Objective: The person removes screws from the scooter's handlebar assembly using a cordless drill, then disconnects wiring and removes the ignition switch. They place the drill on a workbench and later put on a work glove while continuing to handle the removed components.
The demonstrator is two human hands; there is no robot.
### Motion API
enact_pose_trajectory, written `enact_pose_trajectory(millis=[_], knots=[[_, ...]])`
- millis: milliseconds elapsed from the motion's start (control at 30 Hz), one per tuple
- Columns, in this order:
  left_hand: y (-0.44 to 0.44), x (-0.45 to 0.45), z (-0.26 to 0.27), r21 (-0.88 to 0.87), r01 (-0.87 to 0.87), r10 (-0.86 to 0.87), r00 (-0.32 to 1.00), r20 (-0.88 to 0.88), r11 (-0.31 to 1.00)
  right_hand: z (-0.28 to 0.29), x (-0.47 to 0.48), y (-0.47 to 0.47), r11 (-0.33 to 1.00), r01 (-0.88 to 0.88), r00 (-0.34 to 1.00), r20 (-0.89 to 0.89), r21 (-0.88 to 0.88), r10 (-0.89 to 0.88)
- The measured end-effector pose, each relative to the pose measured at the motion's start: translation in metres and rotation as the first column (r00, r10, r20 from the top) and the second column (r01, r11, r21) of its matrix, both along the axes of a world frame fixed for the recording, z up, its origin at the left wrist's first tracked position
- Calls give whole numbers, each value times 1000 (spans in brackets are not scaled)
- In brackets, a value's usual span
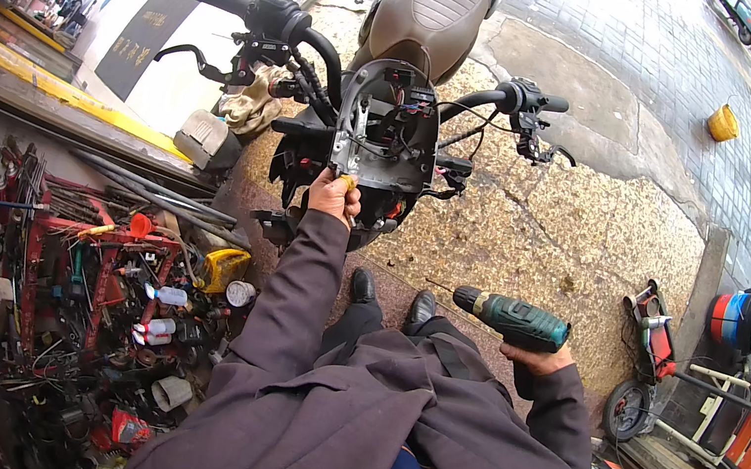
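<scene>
In front of me stands a two-wheeler (426,13), seat away from me, its front housing (386,175) opened up with wires and connectors bare inside. My left hand (334,197) is at the lower left rim of that housing, its fingers closed around a small tool with a yellow handle (348,183), perhaps a screwdriver; its tip is hidden. Low on the right, my right hand (538,357) grips a green cordless drill (518,320) by its handle. The drill's thin bit (440,287) points left, apart from the vehicle.
To my left, a red metal rack (111,237) stands among heaped tools, bottles and parts. Metal pipes (164,193) lie beside it. On the right are a small wheeled red machine (654,344) and a stool frame (708,399). A yellow bucket (723,123) sits on the paving.
</scene>
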State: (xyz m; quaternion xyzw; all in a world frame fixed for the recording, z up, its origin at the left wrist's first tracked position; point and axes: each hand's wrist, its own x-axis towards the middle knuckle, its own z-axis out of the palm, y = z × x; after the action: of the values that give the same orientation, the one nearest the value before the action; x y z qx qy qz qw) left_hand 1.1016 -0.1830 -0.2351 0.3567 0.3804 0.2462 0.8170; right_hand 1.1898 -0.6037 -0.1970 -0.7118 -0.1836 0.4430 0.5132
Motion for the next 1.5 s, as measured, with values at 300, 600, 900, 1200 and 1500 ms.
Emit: enact_pose_trajectory(millis=[300, 600, 900, 1200, 1500], knots=[[-23, -28, 9, -85, -116, 105, 987, -122, 990, 2, 2, 22, 997, -55, 998, -43, -52, 52], [-51, -117, 19, -116, 121, -128, 990, -56, 986, 7, -35, 75, 987, -121, 993, -23, -104, 119], [1, -265, -21, -258, 66, -63, 998, 19, 964, 19, -151, 195, 881, -342, 935, -27, -327, 353], [48, -419, -84, -412, -246, 195, 967, -163, 877, 8, -263, 324, 687, -581, 803, -168, -435, 572], [65, -456, -106, -504, -295, 208, 953, -223, 812, -5, -292, 378, 710, -584, 806, -172, -393, 567]])
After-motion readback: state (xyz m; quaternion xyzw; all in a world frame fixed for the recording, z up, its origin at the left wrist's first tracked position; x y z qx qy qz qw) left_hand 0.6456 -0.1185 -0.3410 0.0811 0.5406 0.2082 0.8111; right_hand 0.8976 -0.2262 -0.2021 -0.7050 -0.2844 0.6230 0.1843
